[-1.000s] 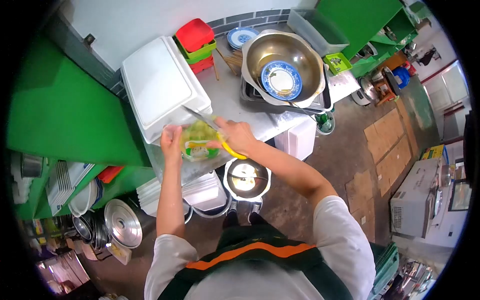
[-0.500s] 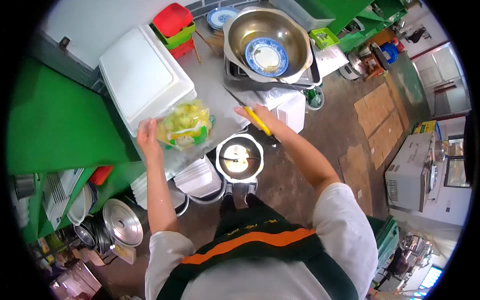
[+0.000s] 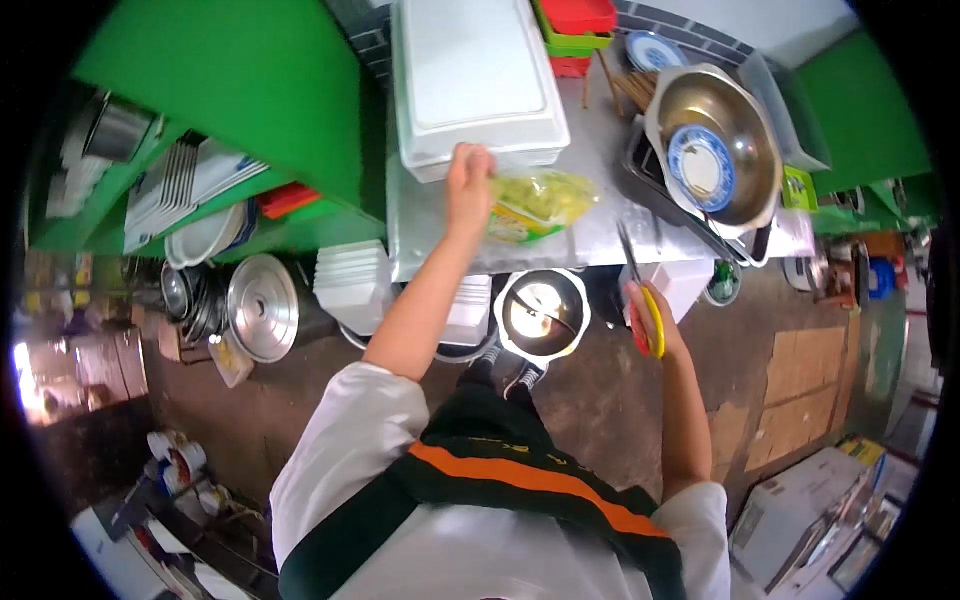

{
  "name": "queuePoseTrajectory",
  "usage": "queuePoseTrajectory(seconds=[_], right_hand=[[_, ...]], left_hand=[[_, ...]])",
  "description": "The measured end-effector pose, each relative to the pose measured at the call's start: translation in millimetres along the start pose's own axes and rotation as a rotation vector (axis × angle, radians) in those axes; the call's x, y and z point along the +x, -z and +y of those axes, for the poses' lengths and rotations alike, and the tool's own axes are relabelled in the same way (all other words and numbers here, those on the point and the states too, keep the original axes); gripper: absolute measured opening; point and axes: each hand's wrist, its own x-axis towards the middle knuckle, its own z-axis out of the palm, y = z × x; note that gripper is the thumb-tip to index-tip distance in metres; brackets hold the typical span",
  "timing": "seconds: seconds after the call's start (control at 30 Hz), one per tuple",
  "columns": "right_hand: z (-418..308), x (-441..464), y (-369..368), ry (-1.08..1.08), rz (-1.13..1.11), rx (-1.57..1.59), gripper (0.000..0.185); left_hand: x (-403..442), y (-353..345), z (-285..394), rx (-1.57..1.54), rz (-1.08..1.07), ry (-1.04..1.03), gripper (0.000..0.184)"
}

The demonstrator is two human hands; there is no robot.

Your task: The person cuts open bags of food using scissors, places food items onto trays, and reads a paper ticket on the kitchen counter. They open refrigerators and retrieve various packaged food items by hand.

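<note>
My left hand (image 3: 468, 190) is closed on the left end of a clear plastic bag (image 3: 542, 205) with yellow-green contents and a green and yellow label. The bag is over the metal table (image 3: 420, 225), just in front of a white lidded box (image 3: 482, 75). Off to the right, my right hand (image 3: 652, 318) holds scissors (image 3: 653, 312) with yellow and red handles, their blades pointing away from me towards the table edge. The scissors are apart from the bag.
A large metal pot (image 3: 755, 110) holding a blue-rimmed plate (image 3: 701, 166) stands on the table's right. Red and green baskets (image 3: 575, 42) are behind. Below the front edge are another pot (image 3: 543, 340), white foam boxes (image 3: 352, 285) and a bucket with green bottles (image 3: 722, 284).
The view has turned, moving the table's items rightward in the frame. My right hand and the scissors have drawn away from the bag, which my left hand still holds.
</note>
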Motion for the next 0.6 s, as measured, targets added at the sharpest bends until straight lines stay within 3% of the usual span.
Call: queuePoseTrajectory(seconds=[0.2, 0.3, 0.37, 0.43, 0.47, 0.53, 0.6], right_hand=[[6, -12, -21, -0.005, 0.058, 0.235, 0.023], [-13, -19, -37, 0.155, 0.088, 0.215, 0.02], [-15, -14, -48, 0.173, 0.102, 0.22, 0.02], [0, 0, -50, 0.243, 0.177, 0.199, 0.021], [14, 10, -51, 0.295, 0.216, 0.167, 0.022], [-17, -6, -59, 0.264, 0.203, 0.117, 0.025], [-35, -14, -64, 0.201, 0.151, 0.149, 0.03]], left_hand=[[-3, -4, 5, 0.004, 0.004, 0.172, 0.019], [-7, -1, 19, -0.168, 0.086, 0.298, 0.022], [-10, -1, 26, -0.279, 0.139, 0.406, 0.014], [-7, 5, 20, -0.276, 0.166, 0.335, 0.015], [-6, 9, 31, -0.282, 0.17, 0.416, 0.012], [-3, 25, 14, -0.332, 0.104, 0.322, 0.009], [-3, 32, 18, -0.428, 0.192, 0.389, 0.007]])
